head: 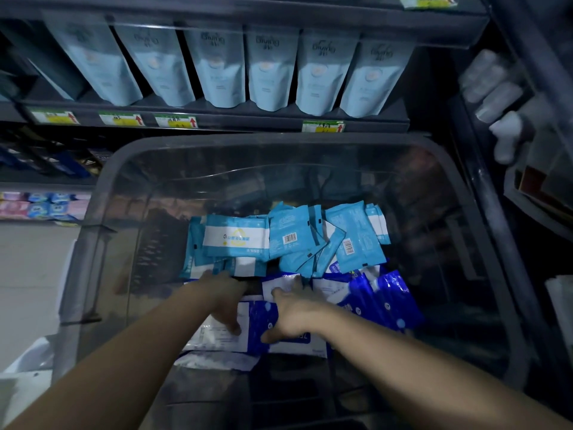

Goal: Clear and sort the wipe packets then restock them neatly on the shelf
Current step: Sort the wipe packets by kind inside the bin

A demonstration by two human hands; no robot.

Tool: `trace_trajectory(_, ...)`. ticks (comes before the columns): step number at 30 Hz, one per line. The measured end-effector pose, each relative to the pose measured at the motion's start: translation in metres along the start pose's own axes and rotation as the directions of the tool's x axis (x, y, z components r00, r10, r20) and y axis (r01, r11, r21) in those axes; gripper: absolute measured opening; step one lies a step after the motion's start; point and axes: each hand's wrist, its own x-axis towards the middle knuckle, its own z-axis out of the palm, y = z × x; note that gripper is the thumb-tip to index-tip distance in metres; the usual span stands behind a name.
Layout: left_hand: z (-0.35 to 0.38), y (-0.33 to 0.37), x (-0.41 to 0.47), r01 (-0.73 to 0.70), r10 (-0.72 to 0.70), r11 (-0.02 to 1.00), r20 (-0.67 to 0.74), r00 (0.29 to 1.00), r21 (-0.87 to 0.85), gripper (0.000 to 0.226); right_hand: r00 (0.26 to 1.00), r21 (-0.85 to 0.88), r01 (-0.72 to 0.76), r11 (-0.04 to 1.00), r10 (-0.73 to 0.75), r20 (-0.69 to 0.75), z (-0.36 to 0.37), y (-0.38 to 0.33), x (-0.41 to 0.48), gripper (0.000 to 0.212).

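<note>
A clear plastic bin (102, 243) holds loose wipe packets. Several light blue packets (235, 237) lie jumbled at its far side. Dark blue and white packets (384, 299) lie nearer me. Both arms reach into the bin. My left hand (223, 302) grips the left part of a dark blue packet stack (254, 324), thumb on the white face and fingers curled over the far edge. My right hand (294, 315) grips the same stack from the right, thumb low and fingers on a white-faced packet (280, 285).
A dark shelf (217, 117) above the bin carries a row of pale blue pouches (223, 72), with price tags (175, 121) along its edge. White bottles (505, 131) stand on a rack at the right. Colourful packs (40, 206) fill a low shelf at the left.
</note>
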Motion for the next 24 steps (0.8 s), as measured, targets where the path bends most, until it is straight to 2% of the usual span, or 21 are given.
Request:
trace_trajectory(2,-0.001,-0.001,0.0,0.019,-0.021,0.998,0.035,0.999,0.064,0.079,0.996,0.067,0.075,0.995,-0.077,0.033,-0.004,0.004,0.0,0.093)
trace_trajectory(5,-0.005,0.001,-0.005,0.005,-0.005,1.0,0.035,0.999,-0.012,0.06,0.969,0.333,0.18,0.926,-0.226,0.104,-0.017,0.018,-0.003,0.078)
trace_trajectory(8,-0.016,0.007,-0.007,0.012,-0.021,0.996,-0.099,0.995,-0.087,0.041,0.965,0.441,0.181,0.879,-0.244,0.091,-0.032,0.028,-0.013,0.06)
trace_trajectory(9,-0.021,0.011,-0.009,0.024,-0.042,0.995,-0.19,0.981,-0.095,0.035,0.972,0.408,0.172,0.897,-0.221,0.075,-0.038,0.032,-0.016,0.049)
trace_trajectory(11,-0.032,0.022,-0.01,0.012,-0.052,0.994,-0.355,0.933,-0.112,0.025,0.989,0.201,0.136,0.97,-0.144,0.025,-0.05,0.043,-0.018,0.037)
trace_trajectory(12,-0.037,0.028,-0.009,-0.05,-0.01,0.989,-0.398,0.917,-0.141,0.021,0.998,0.06,0.067,0.996,-0.065,-0.021,-0.055,0.05,-0.02,0.037)
trace_trajectory(14,-0.043,0.046,-0.007,-0.26,0.144,0.938,-0.426,0.893,-0.228,0.017,0.982,-0.144,-0.144,0.979,0.124,-0.139,-0.06,0.067,-0.023,0.028)
trace_trajectory(16,-0.044,0.066,-0.001,-0.449,0.292,0.845,-0.452,0.843,-0.291,0.019,0.947,-0.179,-0.3,0.937,0.269,-0.175,-0.06,0.08,-0.025,0.019)
trace_trajectory(18,-0.042,0.084,0.006,-0.523,0.343,0.77,-0.456,0.821,-0.364,0.022,0.947,-0.121,-0.313,0.942,0.3,-0.111,-0.055,0.088,-0.024,0.034)
trace_trajectory(21,-0.044,0.1,0.015,-0.473,0.331,0.753,-0.357,0.874,-0.458,0.052,0.98,0.033,-0.195,0.98,0.196,-0.023,-0.044,0.098,-0.023,0.057)
trace_trajectory(24,-0.047,0.107,0.021,-0.443,0.32,0.774,-0.325,0.89,-0.452,0.069,0.961,0.165,-0.182,0.969,0.211,-0.179,-0.04,0.11,-0.025,0.053)
